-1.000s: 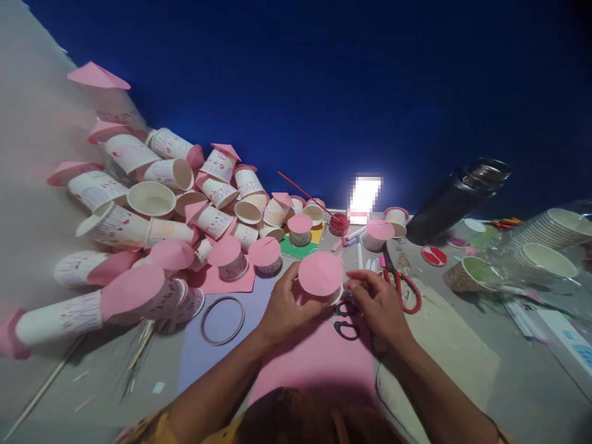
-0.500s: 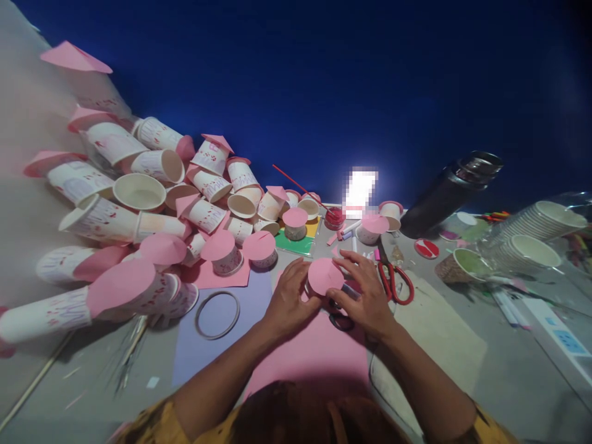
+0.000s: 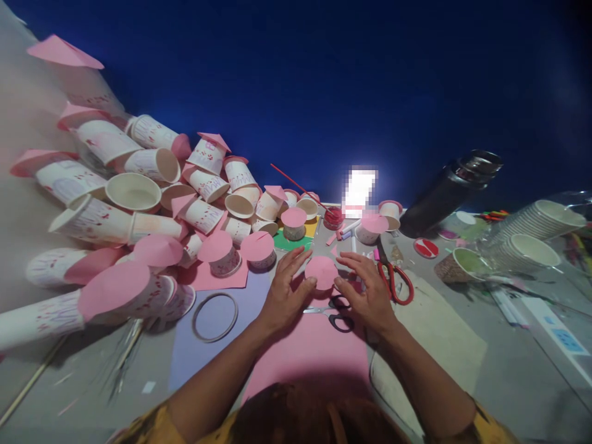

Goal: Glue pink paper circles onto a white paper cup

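Between my hands is a shallow pink paper cone (image 3: pixel 321 272), its underside hidden. On its left, my left hand (image 3: pixel 289 288) has fingers spread and lifted, with the thumb at the cone's lower left edge. My right hand (image 3: pixel 365 288) lies opposite, fingers apart and thumb close to the lower right edge. Whether either thumb still touches the paper is hard to tell. Just below the cone, small black-handled scissors (image 3: pixel 341 323) rest on a large pink sheet (image 3: pixel 305 357).
At left lies a heap of decorated paper cups (image 3: pixel 208 185) with pink cone tops. A grey ring (image 3: pixel 215 317) sits on a purple sheet (image 3: pixel 185 364). Red-handled scissors (image 3: pixel 402 287), a dark flask (image 3: pixel 444 197), a red paint jar (image 3: pixel 333 217) and stacked white cups (image 3: pixel 536 234) stand beyond and right.
My fingers have loosened from around the pink cone and spread apart. My right hand has shifted slightly right and down, uncovering more of the small scissors.
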`<state>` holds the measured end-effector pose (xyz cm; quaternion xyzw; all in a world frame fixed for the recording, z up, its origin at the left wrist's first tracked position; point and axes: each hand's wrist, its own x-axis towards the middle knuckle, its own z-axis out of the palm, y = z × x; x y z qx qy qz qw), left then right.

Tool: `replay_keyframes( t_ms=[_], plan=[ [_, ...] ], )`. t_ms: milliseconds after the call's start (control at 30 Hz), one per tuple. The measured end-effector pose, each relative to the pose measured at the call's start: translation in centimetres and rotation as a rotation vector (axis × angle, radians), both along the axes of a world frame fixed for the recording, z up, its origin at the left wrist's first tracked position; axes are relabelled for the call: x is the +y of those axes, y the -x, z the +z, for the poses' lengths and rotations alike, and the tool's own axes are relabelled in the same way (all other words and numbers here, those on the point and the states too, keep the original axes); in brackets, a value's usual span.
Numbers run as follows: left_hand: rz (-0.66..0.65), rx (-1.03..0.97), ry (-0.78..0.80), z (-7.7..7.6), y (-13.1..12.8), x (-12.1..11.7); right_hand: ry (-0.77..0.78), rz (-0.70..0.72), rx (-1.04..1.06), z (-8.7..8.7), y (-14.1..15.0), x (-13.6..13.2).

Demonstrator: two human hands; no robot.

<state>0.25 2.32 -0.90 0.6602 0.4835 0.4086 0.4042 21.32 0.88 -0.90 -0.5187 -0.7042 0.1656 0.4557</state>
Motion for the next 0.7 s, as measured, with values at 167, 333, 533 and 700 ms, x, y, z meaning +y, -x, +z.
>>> replay_keyframes(
  t_ms=[167, 333, 533, 700],
  plan=[
    [-0.005, 0.113, -0.067, -0.9, -0.3, 0.2, -0.064, 0.010, -0.144, -0.9, 0.3, 0.3],
    [0.009, 0.135, -0.069, -1.0, -0.1, 0.2, -0.065, 0.011, -0.181, -1.3, 0.5, 0.3],
    [0.018, 0.109, -0.060, -0.8, -0.4, 0.3, -0.024, 0.009, -0.129, -1.3, 0.6, 0.2],
    [0.019, 0.097, -0.023, -1.0, -0.5, 0.5, -0.047, -0.001, -0.129, -1.3, 1.0, 0.3]
  ],
)
